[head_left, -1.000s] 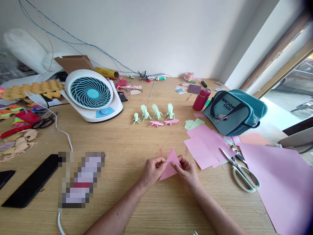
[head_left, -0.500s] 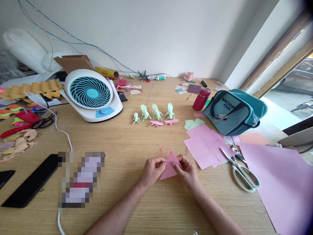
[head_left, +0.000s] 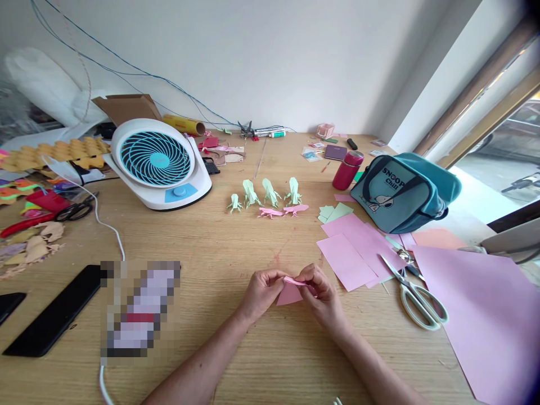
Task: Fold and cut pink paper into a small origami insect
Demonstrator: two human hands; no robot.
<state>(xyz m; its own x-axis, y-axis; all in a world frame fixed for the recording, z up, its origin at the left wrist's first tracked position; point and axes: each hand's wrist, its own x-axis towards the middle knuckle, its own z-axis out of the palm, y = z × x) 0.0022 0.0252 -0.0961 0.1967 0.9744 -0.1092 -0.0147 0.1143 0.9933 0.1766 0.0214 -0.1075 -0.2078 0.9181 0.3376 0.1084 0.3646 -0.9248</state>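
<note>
The folded piece of pink paper (head_left: 289, 295) sits at the centre of the work, just short of the middle of the table (head_left: 236, 242); its upper part is bent over into a narrow strip, and a flat, slanting flap spreads below, with one sharp corner pointing to 7 o'clock. The left hand (head_left: 261, 293) pinches it at 9 o'clock and the right hand (head_left: 324, 292) at 3 o'clock, fingers and thumbs closed on the paper; whether it touches the wood I cannot tell. From the paper, a stretch of tabletop runs to 12 o'clock, up to four green figures (head_left: 250, 194) and two pink figures (head_left: 270, 213), and a wider one runs to 9 o'clock. The table's far edge meets the wall (head_left: 270, 67). Tightest is the right side: pink sheets (head_left: 343, 259) lie near the right hand at 2 o'clock, scissors (head_left: 424, 306) at 3 o'clock, partly over a large sheet (head_left: 485, 326). A red flask (head_left: 348, 171) and a blue bag (head_left: 392, 197) stand towards 1 and 2 o'clock, a fan (head_left: 156, 163) at 10.
</note>
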